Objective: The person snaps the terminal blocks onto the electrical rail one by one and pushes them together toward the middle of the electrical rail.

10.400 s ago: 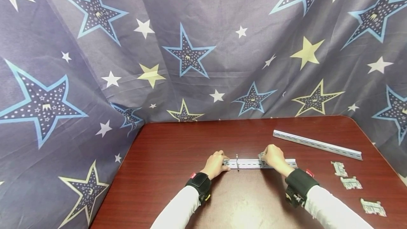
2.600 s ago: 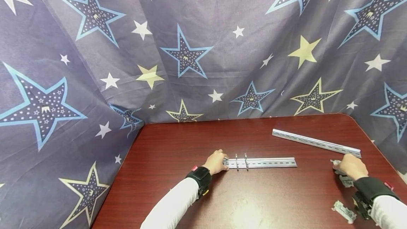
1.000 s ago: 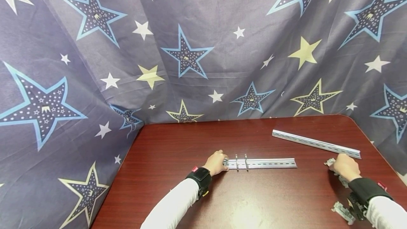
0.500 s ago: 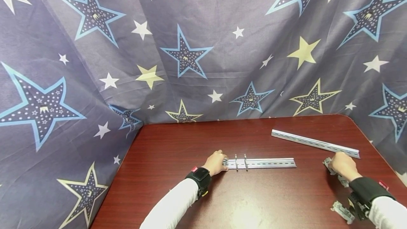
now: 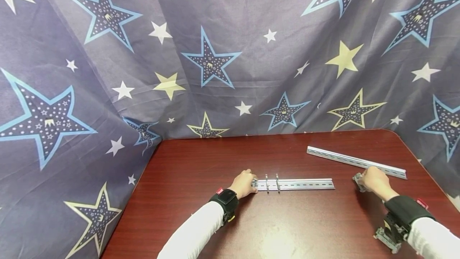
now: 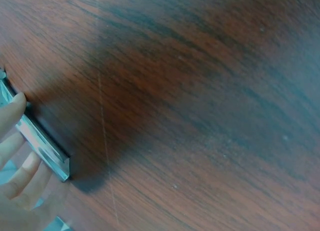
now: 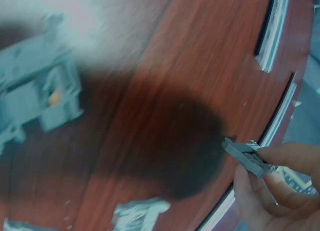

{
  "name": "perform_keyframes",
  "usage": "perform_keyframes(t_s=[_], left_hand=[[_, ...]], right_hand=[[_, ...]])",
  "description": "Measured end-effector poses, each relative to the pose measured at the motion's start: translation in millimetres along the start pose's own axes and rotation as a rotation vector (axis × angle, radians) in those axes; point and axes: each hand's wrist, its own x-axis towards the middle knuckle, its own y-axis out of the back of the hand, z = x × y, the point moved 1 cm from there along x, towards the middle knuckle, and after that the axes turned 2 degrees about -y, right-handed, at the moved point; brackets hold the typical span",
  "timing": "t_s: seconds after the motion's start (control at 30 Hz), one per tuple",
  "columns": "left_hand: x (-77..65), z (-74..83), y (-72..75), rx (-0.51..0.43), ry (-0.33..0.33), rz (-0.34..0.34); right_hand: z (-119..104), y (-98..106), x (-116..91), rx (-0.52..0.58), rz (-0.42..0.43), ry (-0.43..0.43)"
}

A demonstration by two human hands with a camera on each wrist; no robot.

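My left hand grips the left end of a slotted metal DIN rail lying on the table. Fingers and rail end also show at the left of the left wrist view. Two thin terminal blocks stand across the rail, the left one close to my fingertips and the right one a small gap away. My right hand pinches a grey terminal block between thumb and fingers, above the table right of the rail. In the head view that hand partly covers the block.
A second DIN rail lies slanted at the back right, just behind my right hand. A loose terminal block lies under my right wrist. Another block appears at the bottom of the right wrist view. A star-patterned cloth hangs behind the table.
Ten seconds ago my right hand was at the rail; the right block has since shifted left. In the last second, that hand moved left, carrying a terminal block from the pile. My left hand stays.
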Motion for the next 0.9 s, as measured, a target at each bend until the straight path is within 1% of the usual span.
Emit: perform_keyframes(t_s=[0.2, 0.4, 0.67, 0.9], left_hand=[[-1.3, 1.4, 2.4, -0.006, 0.001, -0.005], [-1.3, 1.3, 1.6, 0.001, -0.001, -0.008], [-2.7, 1.3, 2.0, 0.005, -0.003, -0.004], [-3.7, 1.8, 1.6, 0.012, 0.001, -0.008]], right_hand=[[-22.9, -5.6, 4.7, 0.033, -0.025, 0.005], [-48.3, -12.2, 5.6, 0.060, -0.008, 0.020], [-70.3, -24.7, 8.7, 0.103, -0.003, 0.055], [-89.1, -35.5, 10.9, 0.120, -0.013, 0.058]])
